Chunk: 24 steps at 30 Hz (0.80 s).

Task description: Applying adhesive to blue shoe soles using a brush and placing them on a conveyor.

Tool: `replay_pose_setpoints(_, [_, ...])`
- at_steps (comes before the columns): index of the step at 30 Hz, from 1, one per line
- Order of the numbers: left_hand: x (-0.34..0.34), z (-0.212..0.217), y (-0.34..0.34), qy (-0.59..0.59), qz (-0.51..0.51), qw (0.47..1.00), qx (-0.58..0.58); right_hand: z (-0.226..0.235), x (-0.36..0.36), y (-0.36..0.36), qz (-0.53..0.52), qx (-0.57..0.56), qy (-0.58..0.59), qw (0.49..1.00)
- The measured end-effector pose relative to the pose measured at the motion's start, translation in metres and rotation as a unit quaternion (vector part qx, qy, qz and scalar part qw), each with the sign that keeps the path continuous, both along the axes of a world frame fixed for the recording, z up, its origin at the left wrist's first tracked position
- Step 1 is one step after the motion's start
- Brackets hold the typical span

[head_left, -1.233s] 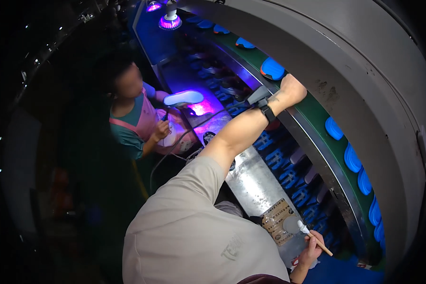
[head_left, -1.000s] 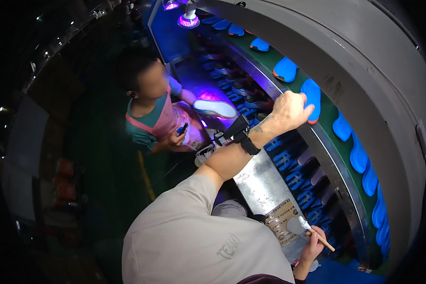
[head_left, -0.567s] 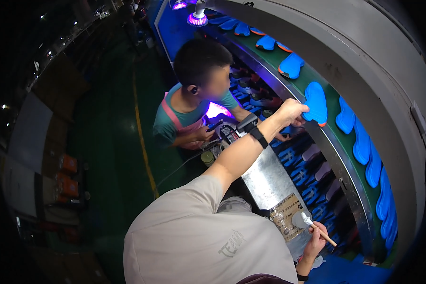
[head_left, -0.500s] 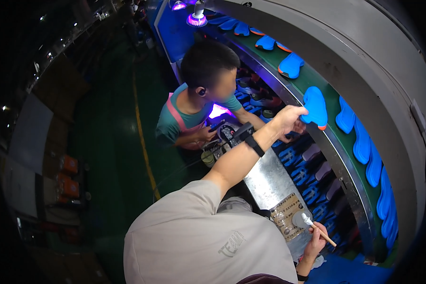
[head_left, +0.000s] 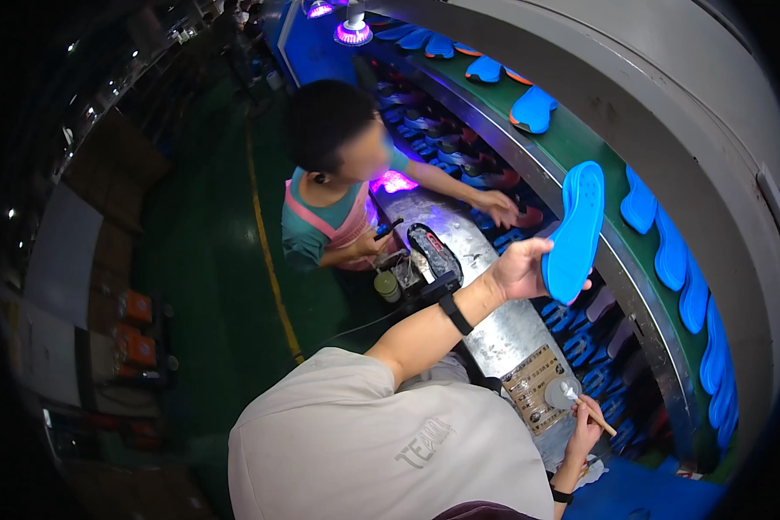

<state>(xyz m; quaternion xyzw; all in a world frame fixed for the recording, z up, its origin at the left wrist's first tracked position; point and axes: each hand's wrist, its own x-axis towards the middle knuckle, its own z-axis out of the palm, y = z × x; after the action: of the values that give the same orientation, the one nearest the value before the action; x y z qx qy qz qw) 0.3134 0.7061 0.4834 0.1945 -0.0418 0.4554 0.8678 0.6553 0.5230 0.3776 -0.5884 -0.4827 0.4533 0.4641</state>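
Note:
My left hand point(head_left: 523, 270) is closed on a blue shoe sole point(head_left: 575, 227), gripping its lower end over the metal work table point(head_left: 501, 331). The sole stands on end, with small holes at its top. Lower right, my right hand point(head_left: 584, 431) grips the wooden handle of a brush point(head_left: 600, 421). White, pasty bristles of the brush are over a round grey container point(head_left: 559, 393); whether they touch it I cannot tell. Under the container lies a piece of brown cardboard point(head_left: 529, 379).
A green conveyor belt point(head_left: 578, 143) carries several blue soles point(head_left: 669, 251). Below it, racks hold several shoe parts point(head_left: 581, 342). At the table's far end a person point(head_left: 342, 204) in a pink apron reaches toward the racks, near a dark shoe point(head_left: 435, 251) and a green jar point(head_left: 387, 286).
My left hand has brought the blue sole down and back from the belt's edge, turning it more upright. My right hand has shifted slightly. The other person has leaned left, arm now extended.

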Motion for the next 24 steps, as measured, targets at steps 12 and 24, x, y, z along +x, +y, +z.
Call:
replay_pose_setpoints(12, [0.015, -0.046, -0.109, 0.285, 0.028, 0.958, -0.001, -0.09, 0.041, 0.016, -0.06, -0.036, -0.197, 0.978])
replay_pose_setpoints(24, [0.031, -0.051, -0.13, 0.329, -0.007, 0.944, -0.004, -0.088, 0.036, 0.0, -0.102, -0.067, -0.264, 0.957])
